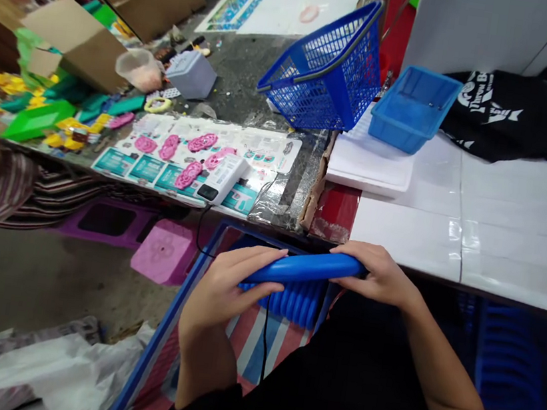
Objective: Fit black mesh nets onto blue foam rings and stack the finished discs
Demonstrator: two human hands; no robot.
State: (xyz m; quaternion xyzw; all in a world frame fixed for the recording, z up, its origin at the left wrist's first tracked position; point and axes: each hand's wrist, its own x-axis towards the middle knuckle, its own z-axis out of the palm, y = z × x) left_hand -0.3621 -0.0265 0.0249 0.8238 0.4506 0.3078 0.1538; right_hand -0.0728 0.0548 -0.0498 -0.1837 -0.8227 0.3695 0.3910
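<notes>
Blue piece (303,267), one: centre of frame, over crate (158,338). Left hand (230,283) and right hand (379,274): apart, each clamped on one end, likely for steadiness. Similar pieces (297,302): lined up in crate, presumably to save space.

I am seeing plain blue on the piece (305,268) I am holding, and I am wearing a black garment (319,392). The lining (251,343) below is showing red, white and blue stripes; the stool (162,252) is showing pink.
</notes>
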